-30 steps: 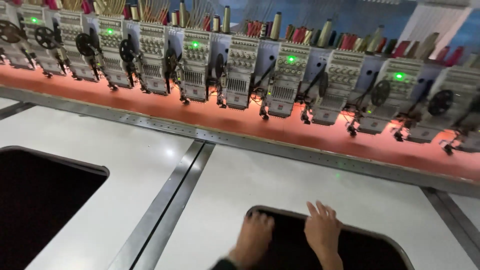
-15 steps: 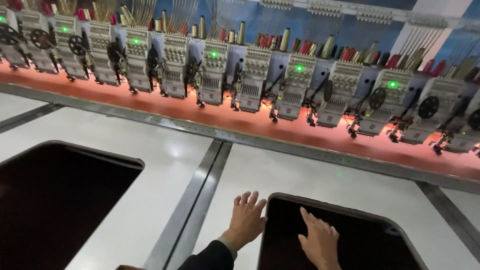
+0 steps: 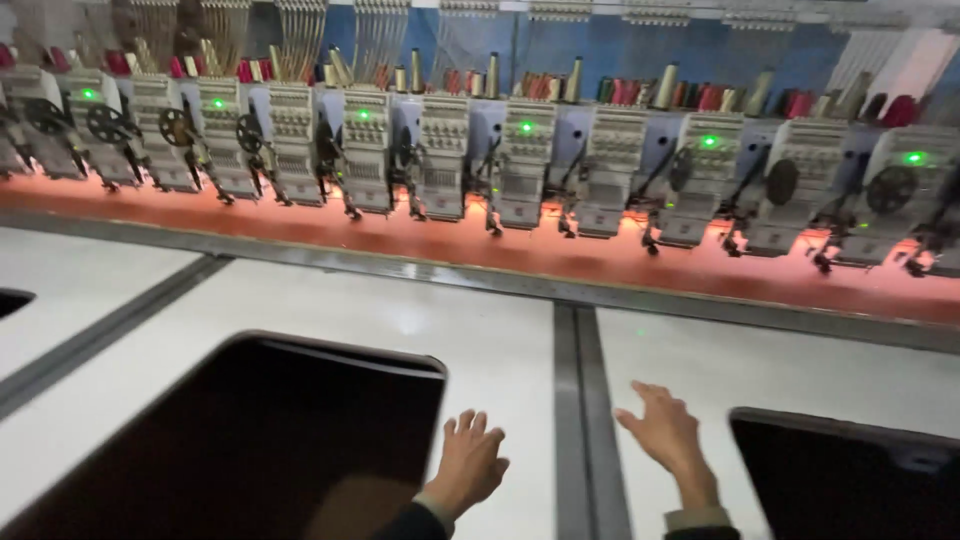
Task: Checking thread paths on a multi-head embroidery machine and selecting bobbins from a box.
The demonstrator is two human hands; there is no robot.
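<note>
My left hand rests flat on the white table panel, fingers spread, just right of a dark rounded opening. My right hand hovers over or touches the adjoining white panel, fingers apart, left of a second dark opening. Neither hand holds anything. A grey seam runs between the two hands.
A long row of embroidery machine heads with green lights stands at the back above a red-lit strip. Thread cones line the top. Another grey seam crosses the left panel.
The view has swung right along the table. Both hands have left the dark opening and now lie on the white panels either side of the seam.
</note>
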